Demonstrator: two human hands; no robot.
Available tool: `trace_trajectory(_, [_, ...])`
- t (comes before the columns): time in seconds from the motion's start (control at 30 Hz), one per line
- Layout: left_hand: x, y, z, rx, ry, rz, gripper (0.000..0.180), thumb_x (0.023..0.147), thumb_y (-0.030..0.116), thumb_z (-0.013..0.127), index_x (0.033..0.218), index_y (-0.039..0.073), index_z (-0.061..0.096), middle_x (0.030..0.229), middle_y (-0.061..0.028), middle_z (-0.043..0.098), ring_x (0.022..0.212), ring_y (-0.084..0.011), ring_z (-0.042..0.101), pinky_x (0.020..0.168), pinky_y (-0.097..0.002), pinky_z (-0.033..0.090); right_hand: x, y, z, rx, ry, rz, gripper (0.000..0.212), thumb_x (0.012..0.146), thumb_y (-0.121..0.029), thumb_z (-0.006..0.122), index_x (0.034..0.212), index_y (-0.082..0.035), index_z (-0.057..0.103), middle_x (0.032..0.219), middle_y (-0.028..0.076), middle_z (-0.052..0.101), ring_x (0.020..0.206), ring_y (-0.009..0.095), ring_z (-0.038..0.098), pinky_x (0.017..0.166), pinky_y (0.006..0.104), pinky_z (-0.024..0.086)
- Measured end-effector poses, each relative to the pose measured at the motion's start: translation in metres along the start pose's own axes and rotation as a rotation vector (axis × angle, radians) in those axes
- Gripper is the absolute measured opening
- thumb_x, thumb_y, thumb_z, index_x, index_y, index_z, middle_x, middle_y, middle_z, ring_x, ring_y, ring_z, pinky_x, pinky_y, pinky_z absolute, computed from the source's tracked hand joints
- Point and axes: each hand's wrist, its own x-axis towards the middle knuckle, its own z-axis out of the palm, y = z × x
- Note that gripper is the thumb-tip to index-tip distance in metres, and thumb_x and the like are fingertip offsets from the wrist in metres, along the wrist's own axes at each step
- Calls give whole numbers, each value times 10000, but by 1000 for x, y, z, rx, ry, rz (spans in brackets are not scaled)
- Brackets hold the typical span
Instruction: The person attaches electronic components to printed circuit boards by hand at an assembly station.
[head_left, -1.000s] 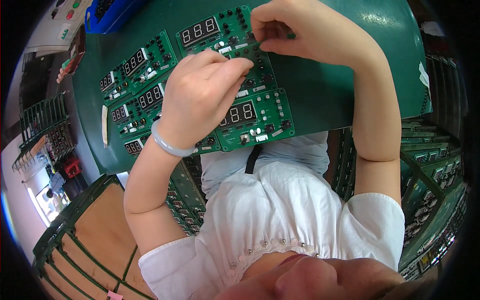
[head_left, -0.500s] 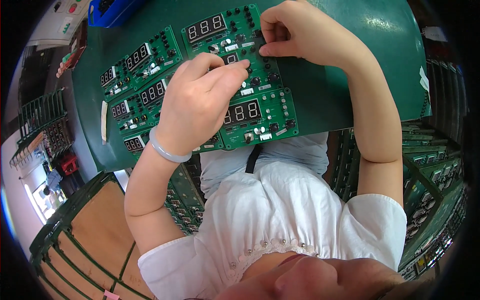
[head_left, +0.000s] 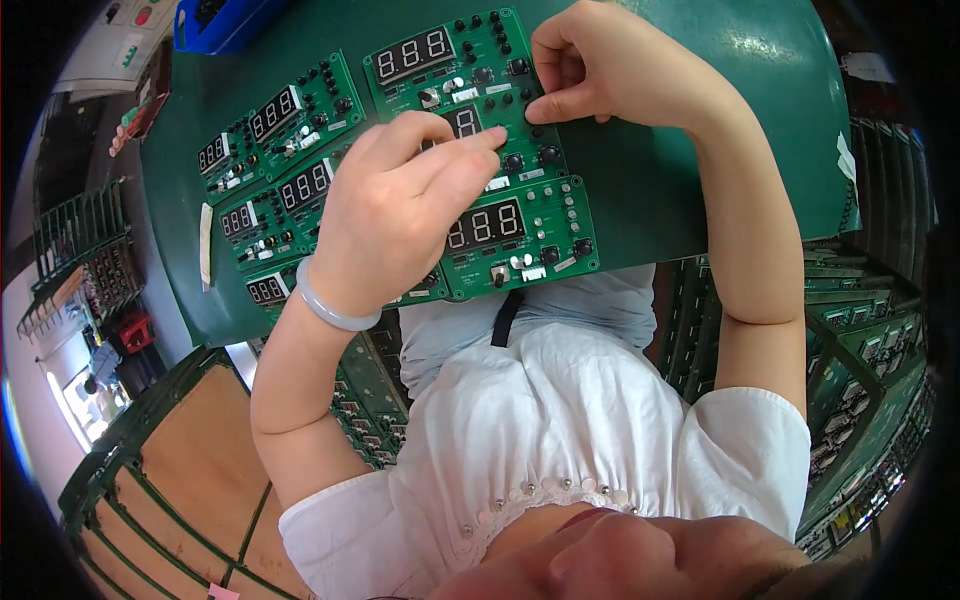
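My left hand [head_left: 390, 205], a pale bangle at its wrist, reaches over the middle green circuit board [head_left: 528, 150]. Its thumb and fingers press together at small parts there, and what they hold, if anything, is hidden. At that board's right edge, my right hand [head_left: 610, 70] has its fingers curled toward the thumb beside a row of small black round caps; anything pinched is too small to name. Above lies another board [head_left: 455, 70] with a three-digit display and black caps. The lower board [head_left: 530, 235] carries pale, uncapped round parts.
Several smaller display boards [head_left: 290, 150] lie joined at the left, partly behind my left hand. A blue bin [head_left: 225, 30] stands at the far left of the green table [head_left: 690, 190]. Racks of boards [head_left: 860, 370] flank me at the right; a pale strip [head_left: 206, 245] lies near the left edge.
My right hand has shifted slightly right, uncovering more of the black parts at the board edge. My left hand stays almost in place, its fingertips a little farther right.
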Motion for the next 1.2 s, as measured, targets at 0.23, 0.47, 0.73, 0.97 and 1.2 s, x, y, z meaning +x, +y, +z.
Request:
trace_trajectory(0.23, [1, 14, -6, 106, -148, 10, 177, 765, 101, 642, 936, 52, 638, 1118, -34, 720, 860, -226, 601, 738, -340, 504, -6, -11, -10, 127, -128, 31, 259, 789, -165, 811, 750, 37, 655, 650, 114, 656, 579, 182, 620, 562, 302, 497])
trace_trajectory(0.47, [1, 17, -12, 145, -171, 15, 204, 779, 99, 627, 975, 46, 643, 1205, -45, 704, 904, -233, 600, 802, -346, 500, 1, 3, 15, 35, -16, 4, 191, 754, -43, 785, 740, -9, 597, 645, 50, 610, 563, 151, 604, 508, 298, 471])
trace_trajectory(0.73, [0, 15, -13, 128, -202, -31, 224, 788, 72, 609, 1005, 22, 631, 1214, -55, 703, 875, -241, 602, 766, -353, 501, -2, -8, -5, 246, 41, 135, 280, 798, -177, 807, 730, 37, 641, 620, 97, 643, 545, 163, 609, 529, 294, 485])
trace_trajectory(0.97, [6, -1, -9, 62, -84, -100, 314, 791, 75, 608, 1100, 23, 638, 966, -73, 685, 871, -227, 590, 690, -335, 503, 10, 17, 21, 157, 286, -22, 334, 783, -199, 842, 692, -16, 577, 587, 23, 573, 487, 91, 546, 441, 252, 425])
trace_trajectory(1.2, [13, 4, -12, 105, -191, -120, 467, 784, -11, 579, 1245, 37, 632, 928, -77, 688, 853, -262, 595, 746, -358, 518, 12, 13, 25, 144, 267, -25, 363, 756, -260, 863, 717, -2, 610, 600, 57, 608, 487, 125, 587, 452, 283, 459])
